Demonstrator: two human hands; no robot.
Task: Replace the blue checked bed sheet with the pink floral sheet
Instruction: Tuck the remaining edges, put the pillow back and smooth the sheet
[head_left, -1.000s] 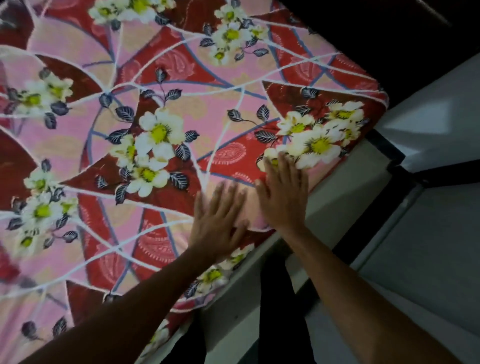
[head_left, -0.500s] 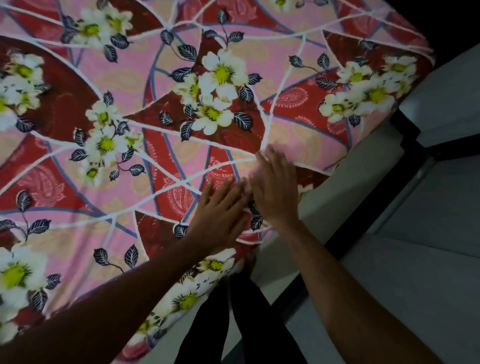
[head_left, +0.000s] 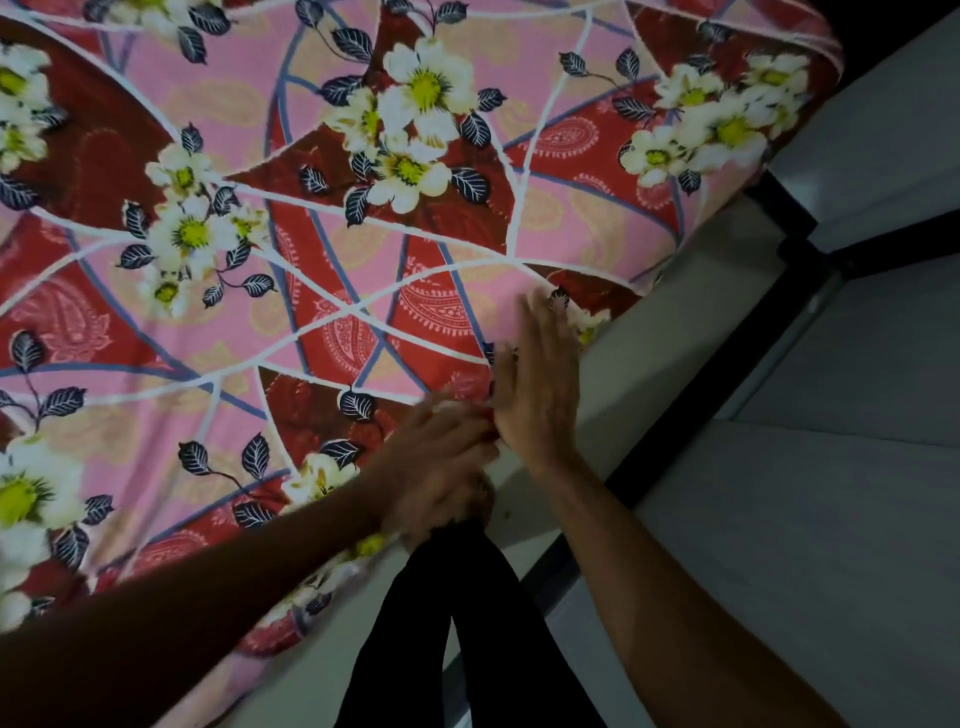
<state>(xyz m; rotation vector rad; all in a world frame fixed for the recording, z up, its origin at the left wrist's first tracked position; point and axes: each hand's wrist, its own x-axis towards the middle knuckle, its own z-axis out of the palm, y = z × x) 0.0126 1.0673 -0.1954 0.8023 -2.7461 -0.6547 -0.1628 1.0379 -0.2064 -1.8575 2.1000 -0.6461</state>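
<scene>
**Dim bedroom, floral sheet spread, near edge unfinished**

Dim grey floor (head_left: 831, 519) and a pale bed frame (head_left: 675, 322) lie to the right of our hands. The pink floral cotton sheet with white flowers and red panels (head_left: 363, 270) covers all we can see of the bed beyond and to the left of them.

We judge the task far along. The sheet lies spread and mostly smooth over the top and wraps the corner far off to the right. No blue checked sheet shows anywhere, so it seems already off. What looks left is tucking and smoothing the near edge where we stand.

Our right hand (head_left: 540, 395) lies flat, fingers straight, pressing the sheet at the bed's edge. Our left hand (head_left: 441, 462), just beside the right one's heel, is smeared by motion. We cannot tell whether it is clenched on a fold of fabric or merely pressing it.

Below the hands, our black trouser legs (head_left: 467, 623) hide the hem there. The bed's left and far sides are cut off, so we cannot say whether those edges are tucked, nor where the old sheet lies.
</scene>
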